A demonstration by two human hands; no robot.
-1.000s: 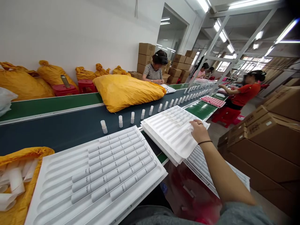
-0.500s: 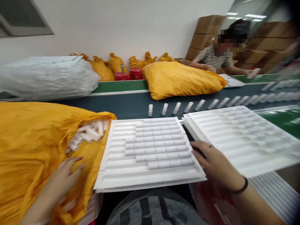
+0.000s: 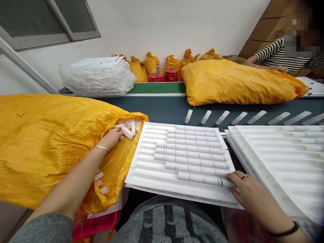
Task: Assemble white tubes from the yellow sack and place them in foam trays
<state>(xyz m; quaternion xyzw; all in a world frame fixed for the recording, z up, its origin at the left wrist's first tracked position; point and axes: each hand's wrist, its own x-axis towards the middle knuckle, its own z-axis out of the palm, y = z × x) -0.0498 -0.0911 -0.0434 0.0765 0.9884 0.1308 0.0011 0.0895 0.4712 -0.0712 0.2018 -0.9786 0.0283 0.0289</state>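
Observation:
My left hand (image 3: 111, 139) reaches into the mouth of a yellow woven sack (image 3: 63, 135). Its fingers are drawn together on a white tube (image 3: 122, 137) among several short white tubes (image 3: 128, 132) lying there. In front of me is a white grooved tray (image 3: 146, 170), with rows of printed white tubes (image 3: 192, 157) filling the right part of most grooves. My right hand (image 3: 249, 192) is at its front right corner, thumb and fingers closed on the end tube (image 3: 227, 183) of the nearest filled row. A dark band shows beside that tube.
A stack of white trays (image 3: 273, 175) stands to the right. Behind, a conveyor belt (image 3: 157, 109) carries white tubes standing in a line. Beyond lie a large yellow sack (image 3: 235, 82) and a plastic-wrapped bundle (image 3: 98, 79). A person in a striped sleeve (image 3: 272, 50) sits opposite at right.
My left hand has gone from beside the sack's mouth in among the tubes. My right hand has come to the tray's front corner, where another tube now lies. The view has swung left.

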